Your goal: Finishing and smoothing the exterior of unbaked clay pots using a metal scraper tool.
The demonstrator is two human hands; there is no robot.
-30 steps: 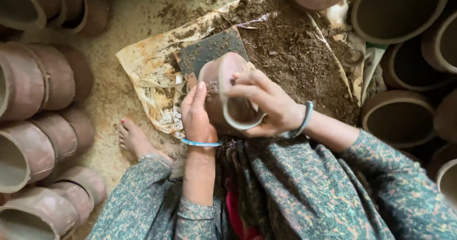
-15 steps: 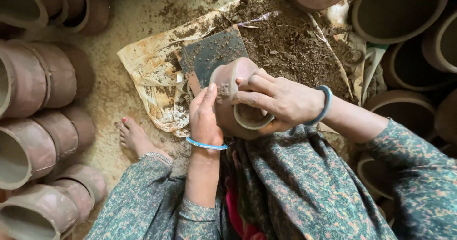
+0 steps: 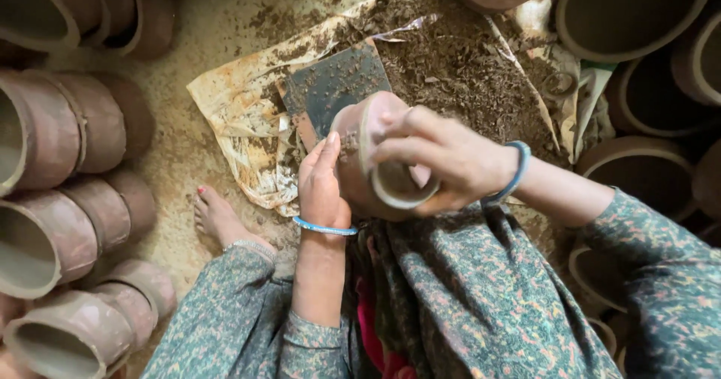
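brown unfired clay is everywhere. the clay pot (image 3: 375, 161) sits in the person's lap, just above the patterned cloth (image 3: 466, 289), tipped so its open mouth faces the camera and down to the right. the left hand (image 3: 323, 187) lies flat against the pot's left wall, fingers together and pressed to the clay, a support rather than a pinch. the right hand (image 3: 443, 161) curls over the top and rim, fingers wrapped round the pot, thumb side hidden; whether it also holds a small tool i cannot tell.

compared with a second ago the pot has turned: its mouth faced more downward then and now shows as a fuller ring, and the right hand has slid from the far side to lie across the top. i judge the pot is being rotated bit by bit while its surface is worked.

counted: one pot in the hands; one dark flat slab (image 3: 334, 86) just behind it on a stained sheet (image 3: 240, 116) strewn with clay crumbs (image 3: 466, 71); about seven pots lying on their sides at the left (image 3: 67, 131), some cut by the frame; several more upright at the right (image 3: 631, 11), too cropped to count. one bare foot (image 3: 218, 214) rests on the sandy floor (image 3: 188, 33). two blue bangles, one on each wrist (image 3: 324, 229).
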